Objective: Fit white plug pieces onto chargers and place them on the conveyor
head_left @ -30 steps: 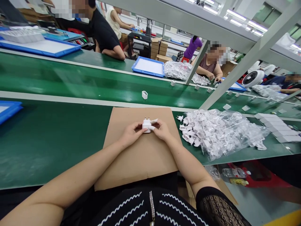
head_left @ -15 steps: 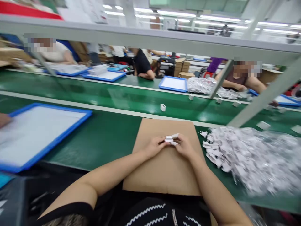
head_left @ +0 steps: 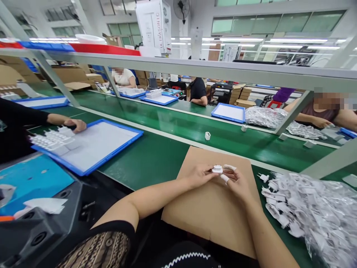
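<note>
We record the following at the bench. The person's left hand (head_left: 200, 175) lies palm down on a cardboard sheet (head_left: 212, 216), fingers extended, and its fingertips appear to pinch a white plug adapter (head_left: 217, 169). The adapter sits above the sheet, between the two hands. The right hand (head_left: 237, 185) is half curled just beside it, with white finger covers (head_left: 224, 179) on its fingers. We cannot tell whether the right hand grips the adapter or only touches it.

The sheet lies on a green conveyor belt (head_left: 156, 163). To its right, touching its edge, is a clear plastic bag (head_left: 312, 219) heaped with white adapters, and one loose plug (head_left: 263, 178) lies just beside the bag.

A second white adapter (head_left: 207, 136) stands on the far belt. To the left, a co-worker's hand (head_left: 75, 125) rests on a row of white adapters (head_left: 51, 139) at the edge of a blue-rimmed tray (head_left: 111, 139). Further along, a seated co-worker's hand (head_left: 320, 122) is near a second bag (head_left: 305, 131).
</note>
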Motion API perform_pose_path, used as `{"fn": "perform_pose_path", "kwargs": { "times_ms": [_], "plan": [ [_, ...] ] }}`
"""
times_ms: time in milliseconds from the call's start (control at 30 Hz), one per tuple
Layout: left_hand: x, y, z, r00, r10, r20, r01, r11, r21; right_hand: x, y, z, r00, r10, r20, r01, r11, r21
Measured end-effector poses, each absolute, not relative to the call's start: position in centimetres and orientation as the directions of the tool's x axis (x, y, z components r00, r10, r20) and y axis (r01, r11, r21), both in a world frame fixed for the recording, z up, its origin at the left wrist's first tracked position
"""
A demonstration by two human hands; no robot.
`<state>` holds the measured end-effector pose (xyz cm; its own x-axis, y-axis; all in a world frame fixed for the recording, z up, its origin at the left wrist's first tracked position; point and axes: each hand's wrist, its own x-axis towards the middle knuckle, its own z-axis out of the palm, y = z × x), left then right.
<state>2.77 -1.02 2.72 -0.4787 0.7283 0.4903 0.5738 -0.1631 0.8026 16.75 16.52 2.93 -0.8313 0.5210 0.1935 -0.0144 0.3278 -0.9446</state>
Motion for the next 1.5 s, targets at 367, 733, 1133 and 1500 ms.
{"fn": "perform_pose_path", "kwargs": {
  "times_ms": [367, 733, 1133, 1500],
  "plan": [
    [1.6, -3.7, 1.9, -0.486, 0.681, 0.547, 0.740, -0.012, 0.672, 16.6, 16.9, 2.9, -0.711, 0.681, 0.177, 0.028, 0.279, -0.960],
    [3.1, -2.7, -0.7, -0.534, 0.815, 0.225, 0.374, -0.011, 0.927, 16.4, 14.2, 3.3, -0.899, 0.428, 0.089, 0.000, 0.204, -0.979],
    [2.8, -2.1, -0.1, -0.576, 0.807, 0.132, 0.173, -0.037, 0.984, 15.7, 12.7, 3.3, -0.849, 0.468, 0.244, 0.121, 0.622, -0.773],
    [3.5, -2.6, -0.4, -0.595, 0.768, 0.237, 0.375, 0.005, 0.927, 15.5, 12.1, 1.9, -0.855, 0.498, 0.144, 0.009, 0.292, -0.956]
  ]
}}
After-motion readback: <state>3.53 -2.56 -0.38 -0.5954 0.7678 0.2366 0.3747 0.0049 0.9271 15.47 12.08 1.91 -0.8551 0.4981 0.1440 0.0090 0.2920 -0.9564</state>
